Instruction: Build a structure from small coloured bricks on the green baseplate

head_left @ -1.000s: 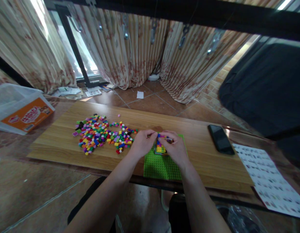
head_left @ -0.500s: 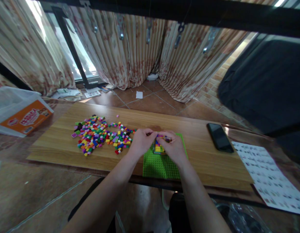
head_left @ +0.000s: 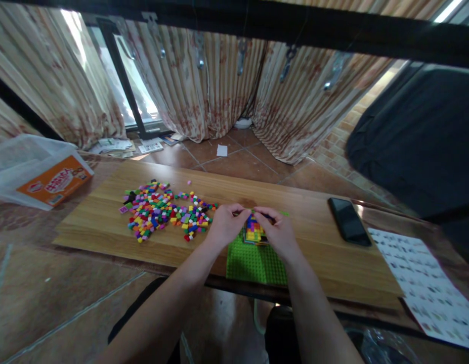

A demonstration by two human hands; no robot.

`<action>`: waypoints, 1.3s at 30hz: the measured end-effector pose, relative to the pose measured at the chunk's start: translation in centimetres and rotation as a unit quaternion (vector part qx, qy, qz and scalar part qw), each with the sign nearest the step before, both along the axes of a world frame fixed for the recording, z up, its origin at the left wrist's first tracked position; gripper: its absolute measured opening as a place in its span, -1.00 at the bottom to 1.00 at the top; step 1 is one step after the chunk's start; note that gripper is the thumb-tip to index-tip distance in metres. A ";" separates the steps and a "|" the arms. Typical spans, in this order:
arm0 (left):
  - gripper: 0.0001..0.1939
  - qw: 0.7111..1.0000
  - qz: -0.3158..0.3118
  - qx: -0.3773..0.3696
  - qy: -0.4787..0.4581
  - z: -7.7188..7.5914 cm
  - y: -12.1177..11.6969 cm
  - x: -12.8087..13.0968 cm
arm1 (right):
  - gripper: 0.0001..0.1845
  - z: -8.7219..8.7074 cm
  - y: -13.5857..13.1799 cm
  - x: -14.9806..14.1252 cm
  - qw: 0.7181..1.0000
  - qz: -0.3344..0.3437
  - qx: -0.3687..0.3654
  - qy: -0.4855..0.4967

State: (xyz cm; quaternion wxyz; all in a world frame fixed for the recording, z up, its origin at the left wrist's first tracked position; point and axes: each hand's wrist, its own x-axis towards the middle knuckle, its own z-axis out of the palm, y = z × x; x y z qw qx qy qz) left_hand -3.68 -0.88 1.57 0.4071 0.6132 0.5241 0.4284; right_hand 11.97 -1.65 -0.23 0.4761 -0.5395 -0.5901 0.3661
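A small build of coloured toy bricks (head_left: pixel 254 234), yellow, orange, blue and purple on top, lies on the green studded baseplate (head_left: pixel 253 265). My left hand (head_left: pixel 227 223) is at its left back side, thumb and forefinger pinched together. From the right, my right hand (head_left: pixel 279 231) curls over the build with its thumb and forefinger also closed. The two sets of fingertips almost meet at the build's far edge. Whatever sits between them is too small and covered to name. Part of the baseplate is hidden under my right hand.
A spread of loose bricks (head_left: pixel 154 212) covers the left of the wooden board (head_left: pixel 105 237). Beyond it stands a clear plastic box (head_left: pixel 40 146) with an orange label. To the right lie a black phone (head_left: pixel 348 221) and a printed sheet (head_left: pixel 427 288).
The view has shifted slightly, so everything sits a little further right and lower. My fingers have drawn back toward the build's far edge, and more of its top shows between my hands.
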 end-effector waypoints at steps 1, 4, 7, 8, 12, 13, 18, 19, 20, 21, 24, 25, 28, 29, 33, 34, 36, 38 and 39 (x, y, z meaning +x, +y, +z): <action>-0.75 1.000 -0.003 0.004 0.004 0.0 -0.1 -0.1 | -0.66 -0.1 0.0 0.0 1.000 -0.005 -0.005 0.000; -0.69 0.999 0.003 0.017 0.037 0.4 -0.2 -0.8 | -0.65 0.1 -0.1 0.1 1.000 0.007 -0.012 -0.020; -0.69 0.997 0.030 0.020 0.064 1.1 0.0 -2.6 | -0.59 0.7 -0.6 0.5 0.995 0.056 0.015 -0.080; -0.70 0.996 0.046 0.020 0.069 1.3 0.0 -3.3 | -0.53 0.9 -0.8 0.7 0.990 0.073 0.033 -0.117; -0.75 0.987 0.105 0.021 0.117 1.7 0.3 -6.1 | -0.28 0.8 -1.5 1.5 0.968 0.116 0.056 -0.216; -0.76 0.983 0.115 0.020 0.139 1.7 0.3 -6.7 | -0.29 0.7 -1.6 1.7 0.965 0.114 0.055 -0.228; -0.79 0.953 0.177 -0.029 0.245 2.0 0.2 -10.6 | -0.35 0.2 -1.4 1.8 0.957 0.087 0.040 -0.273; -0.79 0.945 0.197 -0.047 0.259 2.2 0.1 -11.6 | -0.35 0.1 -1.3 1.8 0.956 0.080 0.037 -0.279; -0.79 0.935 0.218 -0.061 0.272 2.4 0.0 -12.7 | -0.34 0.0 -1.2 1.9 0.955 0.075 0.034 -0.284; -0.79 0.925 0.240 -0.071 0.285 2.6 -0.2 -13.9 | -0.33 -0.1 -1.1 1.9 0.955 0.069 0.033 -0.285; -0.77 0.887 0.301 -0.107 0.332 3.1 -0.9 -17.5 | -0.32 -0.4 -0.9 2.2 0.956 0.069 0.041 -0.283; -0.74 0.874 0.319 -0.118 0.346 3.2 -1.2 -18.7 | -0.33 -0.4 -0.9 2.3 0.956 0.069 0.048 -0.281; -0.70 0.834 0.368 -0.161 0.379 3.1 -1.7 -22.1 | -0.38 -0.1 -0.8 2.3 0.958 0.060 0.069 -0.272; -0.67 0.821 0.385 -0.165 0.389 3.0 -1.9 -23.0 | -0.40 0.0 -0.8 2.3 0.959 0.052 0.075 -0.268; -0.62 0.805 0.377 -0.206 0.409 2.3 -1.9 -25.8 | -0.44 0.4 -0.8 1.8 0.963 0.030 0.093 -0.251; -0.65 0.809 0.361 -0.216 0.411 2.0 -1.9 -26.1 | -0.45 0.4 -0.9 1.7 0.964 0.027 0.095 -0.246; -0.73 0.817 0.333 -0.227 0.412 1.5 -1.7 -26.4 | -0.47 0.4 -0.9 1.5 0.965 0.023 0.097 -0.241; -0.79 0.821 0.326 -0.223 0.413 1.0 -1.4 -26.3 | -0.48 0.4 -1.0 1.5 0.965 0.024 0.101 -0.242; -0.80 0.820 0.328 -0.219 0.414 0.8 -1.3 -26.1 | -0.49 0.4 -1.0 1.5 0.964 0.026 0.101 -0.246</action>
